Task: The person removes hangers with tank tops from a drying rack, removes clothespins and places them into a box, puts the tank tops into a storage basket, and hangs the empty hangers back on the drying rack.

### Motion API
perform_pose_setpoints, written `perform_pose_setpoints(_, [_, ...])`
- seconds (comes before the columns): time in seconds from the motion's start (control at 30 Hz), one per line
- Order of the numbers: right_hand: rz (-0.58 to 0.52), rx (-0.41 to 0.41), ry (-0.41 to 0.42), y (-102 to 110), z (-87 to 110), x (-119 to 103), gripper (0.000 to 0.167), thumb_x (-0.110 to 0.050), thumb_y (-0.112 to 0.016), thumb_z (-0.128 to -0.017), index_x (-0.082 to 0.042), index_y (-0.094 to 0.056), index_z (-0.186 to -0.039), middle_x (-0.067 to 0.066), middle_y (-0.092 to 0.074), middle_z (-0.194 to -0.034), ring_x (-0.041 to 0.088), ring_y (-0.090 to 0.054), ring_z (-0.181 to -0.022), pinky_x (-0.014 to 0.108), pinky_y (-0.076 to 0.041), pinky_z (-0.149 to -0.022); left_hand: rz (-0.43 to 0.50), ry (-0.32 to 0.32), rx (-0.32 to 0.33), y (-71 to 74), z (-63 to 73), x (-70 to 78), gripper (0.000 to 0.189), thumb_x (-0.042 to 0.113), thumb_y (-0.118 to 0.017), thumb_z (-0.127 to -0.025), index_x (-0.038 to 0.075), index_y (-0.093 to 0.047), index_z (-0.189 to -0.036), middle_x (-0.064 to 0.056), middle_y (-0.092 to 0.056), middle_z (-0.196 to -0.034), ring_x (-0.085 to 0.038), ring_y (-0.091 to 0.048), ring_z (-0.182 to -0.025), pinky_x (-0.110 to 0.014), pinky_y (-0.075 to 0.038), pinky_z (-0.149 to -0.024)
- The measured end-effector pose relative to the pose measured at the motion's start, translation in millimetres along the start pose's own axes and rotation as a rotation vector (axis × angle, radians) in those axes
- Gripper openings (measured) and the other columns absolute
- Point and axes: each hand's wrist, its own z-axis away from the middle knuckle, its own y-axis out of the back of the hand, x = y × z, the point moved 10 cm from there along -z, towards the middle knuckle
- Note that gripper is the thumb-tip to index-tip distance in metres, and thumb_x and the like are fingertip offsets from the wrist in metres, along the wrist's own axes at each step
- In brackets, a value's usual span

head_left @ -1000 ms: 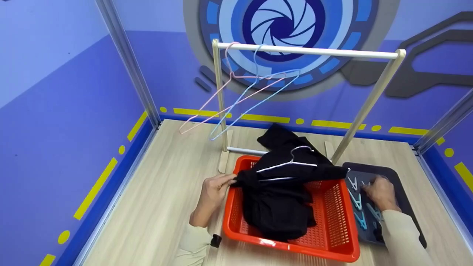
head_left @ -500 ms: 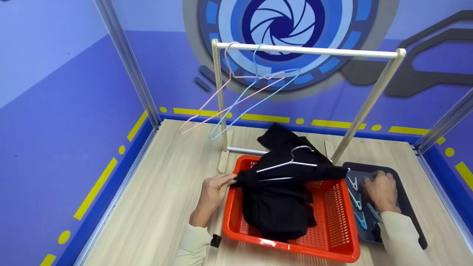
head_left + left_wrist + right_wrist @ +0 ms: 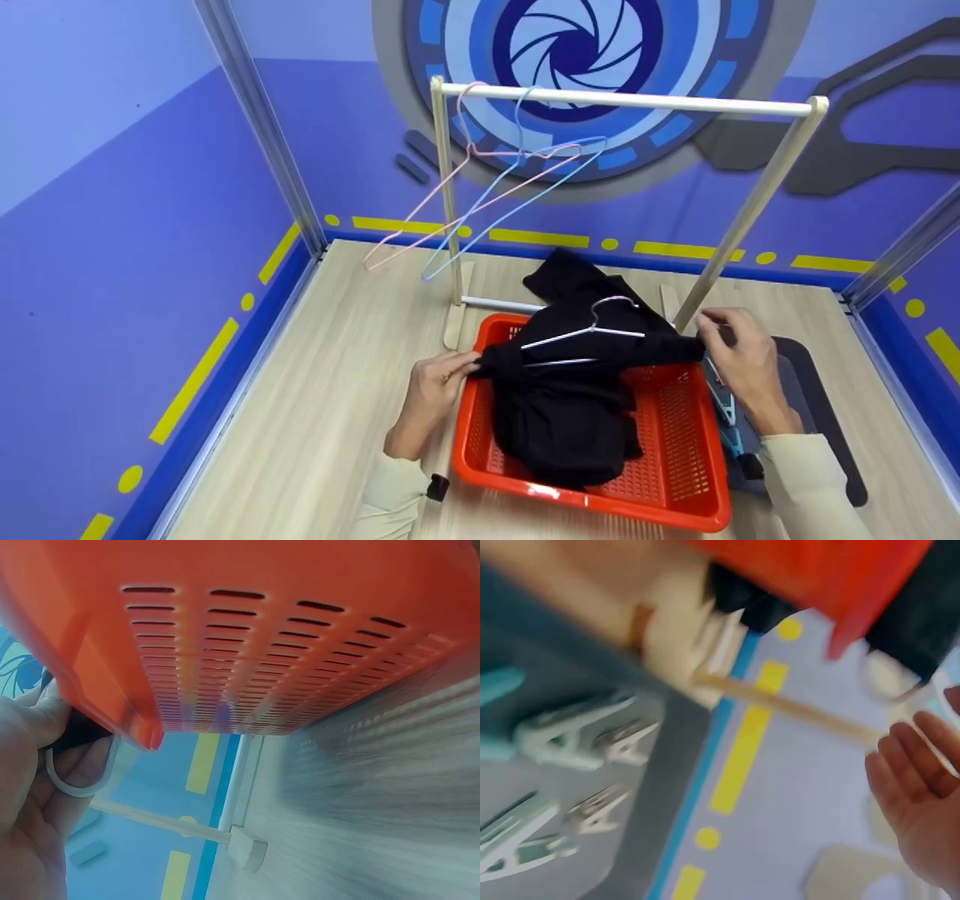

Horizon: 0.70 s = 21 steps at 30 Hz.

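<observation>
A black garment (image 3: pixel 570 442) lies bunched in and over the red basket (image 3: pixel 592 501), with a white wire hanger (image 3: pixel 559 339) across it. My left hand (image 3: pixel 433 386) pinches the garment at the hanger's left end. In the left wrist view, a white wire loop (image 3: pixel 79 793) shows against its fingers beside the black cloth. My right hand (image 3: pixel 744 364) is beside the hanger's right end, where cloth covers the wire. The right wrist view shows this hand (image 3: pixel 922 795) with fingers extended and parted from the thumb, near a blurred pale loop (image 3: pixel 885 682) sticking out of the cloth.
A grey tray (image 3: pixel 814 390) with several clothes pegs (image 3: pixel 562 735) lies right of the basket. Behind stands a rack with a white rail (image 3: pixel 637 101), where a pink hanger (image 3: pixel 424 206) and a blue hanger (image 3: pixel 517 210) hang at the left. Walls border the table.
My right hand has left the pegs in the tray and moved up and left to the hanger's right end. My left hand and the garment have stayed put.
</observation>
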Motion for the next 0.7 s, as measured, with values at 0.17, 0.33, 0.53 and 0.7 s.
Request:
perform_pose_setpoints(0.17, [-0.117,-0.087,0.158,-13,3.4,-35,0.03,0.004,-0.079,-0.093,0.0,-0.075,-0.123,0.011,-0.074,-0.113,0.001,-0.063,-0.103,0.01,-0.043,-0.092,0.012,0.01,0.002,0.0,0.2,-0.3,0.024,-0.012,-0.083,-0.081,-0.001,-0.082,-0.102,-0.009,-0.079,-0.091,-0.024,-0.077,-0.08,-0.033,-0.062,-0.071])
perform_pose_setpoints(0.33, [-0.16,-0.178,0.238,-28,9.2,-49,0.044,0.008,-0.083,-0.087,-0.007,-0.076,-0.127,0.008,-0.075,-0.119,0.006,-0.065,-0.112,0.011,-0.043,-0.098,0.034,0.016,-0.004,0.0,-0.2,-0.6,0.024,-0.013,-0.081,-0.083,-0.002,-0.082,-0.104,-0.009,-0.079,-0.092,-0.024,-0.078,-0.081,-0.033,-0.062,-0.073])
perform_pose_setpoints(0.53, [-0.165,-0.216,0.258,-34,14.6,-51,0.04,0.01,-0.083,-0.086,-0.012,-0.08,-0.119,0.001,-0.077,-0.113,0.01,-0.069,-0.103,0.01,-0.045,-0.091,0.034,-0.004,-0.007,0.1,-1.7,1.5,0.024,-0.012,-0.082,-0.083,-0.001,-0.082,-0.104,-0.009,-0.079,-0.092,-0.024,-0.078,-0.081,-0.035,-0.062,-0.072])
perform_pose_setpoints(0.7, [-0.151,-0.174,0.305,-28,16.5,-60,0.032,0.012,-0.083,-0.084,-0.011,-0.081,-0.107,0.0,-0.078,-0.103,0.014,-0.069,-0.088,0.01,-0.046,-0.08,0.032,0.008,-0.022,1.4,-2.2,2.8,0.024,-0.011,-0.082,-0.082,-0.001,-0.082,-0.104,-0.009,-0.08,-0.094,-0.024,-0.078,-0.082,-0.035,-0.062,-0.073])
